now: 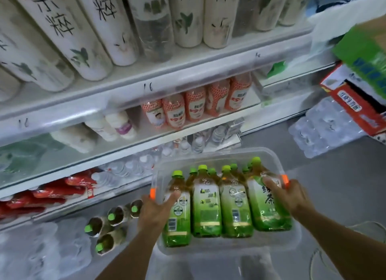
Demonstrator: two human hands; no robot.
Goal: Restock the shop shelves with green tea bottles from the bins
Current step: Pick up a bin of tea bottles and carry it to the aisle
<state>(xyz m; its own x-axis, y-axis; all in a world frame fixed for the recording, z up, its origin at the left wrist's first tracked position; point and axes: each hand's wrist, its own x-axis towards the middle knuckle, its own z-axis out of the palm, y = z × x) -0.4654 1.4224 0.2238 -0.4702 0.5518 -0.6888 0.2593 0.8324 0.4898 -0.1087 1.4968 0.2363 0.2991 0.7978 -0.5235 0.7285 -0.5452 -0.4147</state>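
My left hand (155, 209) and right hand (289, 194) each grip a side of the clear bin (208, 154); between them the green tea bottles (206, 204) stand inside it, shelves (125, 89) beyond my fingers

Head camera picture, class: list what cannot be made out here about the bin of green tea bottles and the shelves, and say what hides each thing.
- Back row of green tea bottles: only caps show, front row hides them.
- Left hand and right hand grip on the clear bin: fingers blurred behind plastic.
- Label print on the front bottles: too small and blurred.
- Top-shelf white bottles: tops cut off by the frame edge.
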